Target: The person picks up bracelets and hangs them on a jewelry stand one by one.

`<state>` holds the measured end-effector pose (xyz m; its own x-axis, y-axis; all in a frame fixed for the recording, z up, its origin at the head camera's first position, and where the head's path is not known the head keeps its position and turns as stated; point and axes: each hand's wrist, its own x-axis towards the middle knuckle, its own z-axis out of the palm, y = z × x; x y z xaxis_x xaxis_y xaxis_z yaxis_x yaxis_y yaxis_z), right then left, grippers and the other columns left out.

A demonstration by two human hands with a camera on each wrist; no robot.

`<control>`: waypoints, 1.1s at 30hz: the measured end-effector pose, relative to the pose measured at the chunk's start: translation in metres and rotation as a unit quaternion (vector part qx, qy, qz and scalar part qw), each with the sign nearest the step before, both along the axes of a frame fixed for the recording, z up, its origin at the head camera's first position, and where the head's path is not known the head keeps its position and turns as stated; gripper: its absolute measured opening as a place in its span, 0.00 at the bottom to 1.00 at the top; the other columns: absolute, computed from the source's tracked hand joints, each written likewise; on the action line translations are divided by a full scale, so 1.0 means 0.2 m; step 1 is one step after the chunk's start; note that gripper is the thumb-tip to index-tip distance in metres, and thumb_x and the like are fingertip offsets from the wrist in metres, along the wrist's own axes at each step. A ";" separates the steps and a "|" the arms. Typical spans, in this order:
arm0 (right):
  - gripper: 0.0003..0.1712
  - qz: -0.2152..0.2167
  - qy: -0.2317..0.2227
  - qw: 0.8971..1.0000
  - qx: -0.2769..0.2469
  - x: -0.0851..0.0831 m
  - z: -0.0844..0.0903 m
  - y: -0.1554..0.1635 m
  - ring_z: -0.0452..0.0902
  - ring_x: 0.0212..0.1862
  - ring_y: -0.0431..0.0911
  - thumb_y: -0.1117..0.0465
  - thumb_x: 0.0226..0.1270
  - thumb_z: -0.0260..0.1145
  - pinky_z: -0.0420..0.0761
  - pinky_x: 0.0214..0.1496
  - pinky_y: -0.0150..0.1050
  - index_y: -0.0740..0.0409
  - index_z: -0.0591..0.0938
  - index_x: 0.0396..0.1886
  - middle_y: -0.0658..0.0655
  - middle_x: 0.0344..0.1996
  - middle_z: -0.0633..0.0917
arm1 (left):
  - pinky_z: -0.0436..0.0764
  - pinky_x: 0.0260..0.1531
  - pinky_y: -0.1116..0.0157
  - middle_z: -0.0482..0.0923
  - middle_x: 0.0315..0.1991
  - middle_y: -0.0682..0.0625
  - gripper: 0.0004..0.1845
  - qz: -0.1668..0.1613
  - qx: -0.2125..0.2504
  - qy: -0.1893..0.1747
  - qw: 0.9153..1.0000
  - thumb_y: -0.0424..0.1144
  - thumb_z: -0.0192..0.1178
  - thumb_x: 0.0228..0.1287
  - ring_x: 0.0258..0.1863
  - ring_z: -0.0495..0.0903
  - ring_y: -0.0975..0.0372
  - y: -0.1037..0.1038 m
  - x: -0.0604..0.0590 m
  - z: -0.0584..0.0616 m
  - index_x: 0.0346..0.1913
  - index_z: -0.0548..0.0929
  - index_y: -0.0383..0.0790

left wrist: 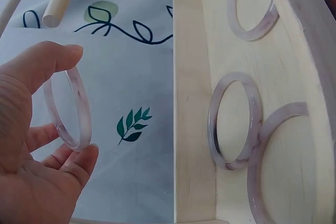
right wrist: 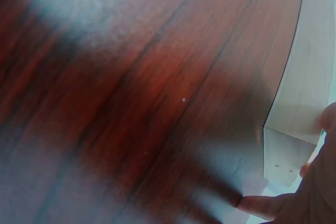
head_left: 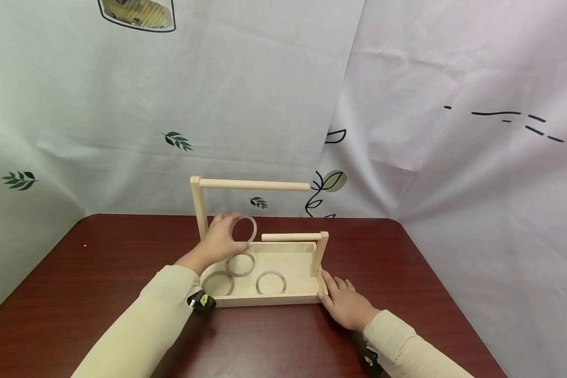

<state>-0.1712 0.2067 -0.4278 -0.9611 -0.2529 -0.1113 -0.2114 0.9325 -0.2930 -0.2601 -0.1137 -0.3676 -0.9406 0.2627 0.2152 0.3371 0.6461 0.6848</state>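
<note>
My left hand (head_left: 219, 239) pinches a pale, marbled bangle (left wrist: 83, 111) between thumb and fingertips, raised above the wooden tray (head_left: 269, 301). Three more bangles lie flat inside that tray: one at the front left (head_left: 219, 294), another bangle (left wrist: 212, 124) behind it that it partly overlaps, and a third bangle (head_left: 283, 283) near the middle. At the tray's right end, my right hand (head_left: 347, 304) rests with its thumb at the front corner and its fingers along the end wall, holding no bangle.
Two wooden bars stand on posts at the tray's ends: a tall bar (head_left: 255, 184) from the left and a lower bar (head_left: 290, 237) from the right. Everything sits on a dark red table (head_left: 264, 341), with a white printed cloth (head_left: 264, 105) hanging behind.
</note>
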 end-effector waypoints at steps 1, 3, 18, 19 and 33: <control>0.35 0.000 0.000 1.000 0.001 0.00 0.00 0.00 0.61 0.66 0.70 0.46 0.76 0.49 0.63 0.65 0.61 0.58 0.58 0.75 0.72 0.63 0.69 | 0.70 0.54 0.45 0.63 0.59 0.30 0.41 0.000 0.007 -0.001 1.000 0.39 0.70 0.49 0.58 0.64 0.43 0.00 0.00 0.00 0.66 0.67 0.29; 0.35 0.000 0.000 1.000 0.001 0.00 0.00 0.00 0.61 0.66 0.70 0.46 0.76 0.49 0.63 0.65 0.61 0.57 0.58 0.75 0.72 0.63 0.69 | 0.72 0.50 0.47 0.64 0.57 0.31 0.40 0.000 0.014 0.002 1.000 0.39 0.71 0.49 0.53 0.67 0.45 -0.01 0.01 0.00 0.65 0.68 0.29; 0.35 -0.003 -0.009 1.000 0.004 0.00 0.00 0.00 0.60 0.66 0.70 0.45 0.77 0.48 0.64 0.64 0.61 0.56 0.57 0.75 0.72 0.64 0.68 | 0.75 0.46 0.55 0.66 0.54 0.34 0.40 -0.001 0.078 -0.024 0.997 0.40 0.71 0.52 0.49 0.72 0.48 0.01 0.05 0.00 0.67 0.66 0.30; 0.35 -0.003 -0.010 1.000 0.003 0.00 0.00 0.00 0.60 0.66 0.71 0.45 0.77 0.48 0.64 0.64 0.62 0.56 0.57 0.75 0.72 0.64 0.68 | 0.76 0.46 0.55 0.66 0.54 0.34 0.40 -0.001 0.084 -0.030 0.996 0.40 0.71 0.52 0.49 0.72 0.47 0.01 0.06 0.00 0.67 0.66 0.30; 0.35 0.003 -0.004 1.000 -0.002 0.00 0.01 0.00 0.61 0.67 0.68 0.46 0.77 0.48 0.61 0.66 0.61 0.58 0.57 0.75 0.72 0.63 0.68 | 0.74 0.51 0.57 0.66 0.54 0.36 0.39 0.011 0.171 -0.093 0.981 0.37 0.71 0.52 0.53 0.70 0.49 0.10 0.07 -0.04 0.67 0.67 0.31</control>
<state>-0.1712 0.2075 -0.4263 -0.9585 -0.2593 -0.1184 -0.2147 0.9300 -0.2984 -0.2464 -0.0943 -0.3756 -0.9765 0.1842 0.1116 0.1745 0.3733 0.9112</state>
